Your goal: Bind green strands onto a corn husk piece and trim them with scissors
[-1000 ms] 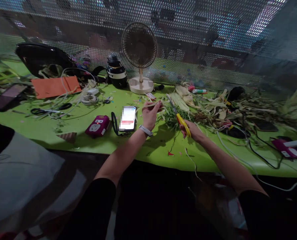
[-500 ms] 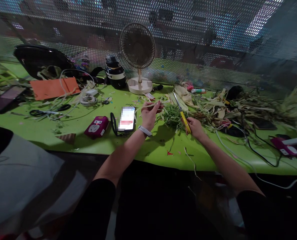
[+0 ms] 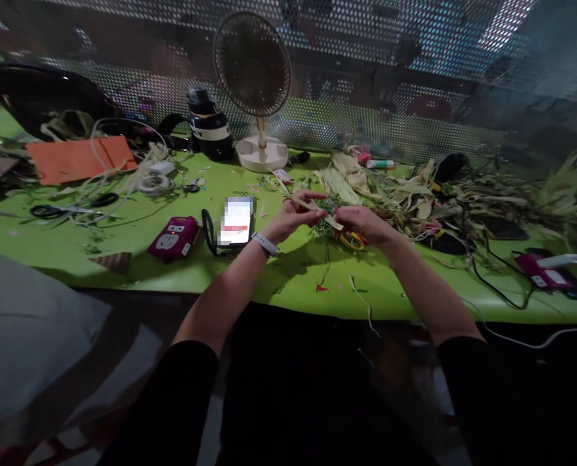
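Note:
A pale strip of dried husk (image 3: 333,222) runs between my two hands. My left hand (image 3: 295,217), wearing a light watch band at the wrist, pinches it between thumb and fingers. At the strip's right end my right hand (image 3: 361,223) has its fingers closed, pinching it. Just under the right hand lie yellow-handled scissors (image 3: 352,243); their blades are hidden. Green clippings (image 3: 324,228) are heaped behind and below the hands. Broad pale husks (image 3: 341,188) lie beyond them.
A fan (image 3: 261,155), a black bottle (image 3: 211,133) and an orange sheet (image 3: 81,160) stand or lie farther back. Left of my hands are a lit phone (image 3: 237,221) and a magenta power socket (image 3: 174,239). Dried leaves (image 3: 414,200) and cables cover the right side.
My right hand has let go of the scissors, which now lie on the clippings, and has moved left to the husk strip. The view has shifted slightly.

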`<state>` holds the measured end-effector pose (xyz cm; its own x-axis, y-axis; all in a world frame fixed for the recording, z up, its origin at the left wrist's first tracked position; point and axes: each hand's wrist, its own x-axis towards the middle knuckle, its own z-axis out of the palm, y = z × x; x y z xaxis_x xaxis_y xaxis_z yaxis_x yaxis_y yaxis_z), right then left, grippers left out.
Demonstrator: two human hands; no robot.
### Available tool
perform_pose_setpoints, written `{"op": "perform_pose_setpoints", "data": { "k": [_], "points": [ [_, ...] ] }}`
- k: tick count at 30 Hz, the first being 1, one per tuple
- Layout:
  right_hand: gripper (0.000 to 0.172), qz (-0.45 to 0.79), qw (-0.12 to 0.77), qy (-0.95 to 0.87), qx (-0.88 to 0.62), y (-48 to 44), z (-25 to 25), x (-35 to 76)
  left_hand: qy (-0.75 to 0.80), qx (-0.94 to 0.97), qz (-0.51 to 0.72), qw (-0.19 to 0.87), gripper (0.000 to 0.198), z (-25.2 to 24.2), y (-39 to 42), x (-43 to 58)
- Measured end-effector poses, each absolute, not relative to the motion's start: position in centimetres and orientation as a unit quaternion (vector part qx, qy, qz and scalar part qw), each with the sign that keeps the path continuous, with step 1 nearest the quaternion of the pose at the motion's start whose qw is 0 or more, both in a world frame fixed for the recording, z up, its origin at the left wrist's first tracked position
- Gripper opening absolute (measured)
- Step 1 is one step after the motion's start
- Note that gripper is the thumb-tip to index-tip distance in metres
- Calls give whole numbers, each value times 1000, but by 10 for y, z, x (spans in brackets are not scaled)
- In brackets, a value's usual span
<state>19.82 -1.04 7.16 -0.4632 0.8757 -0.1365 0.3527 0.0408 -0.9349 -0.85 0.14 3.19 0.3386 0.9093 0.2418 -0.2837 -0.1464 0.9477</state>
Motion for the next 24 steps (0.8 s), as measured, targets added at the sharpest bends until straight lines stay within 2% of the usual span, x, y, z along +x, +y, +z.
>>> {"op": "perform_pose_setpoints", "data": {
  "k": [5,14,24],
  "points": [
    [41,578,278,-638,-426,-10,64,183,323,541,476,614,45,32,3,-9],
    [31,546,308,-651,-429,-4,35,187,399,441,499,630,35,31,9,-11],
    [28,523,313,-668,-427,-8,36,186,412,398,608,549,28,27,22,-16]
  ]
}}
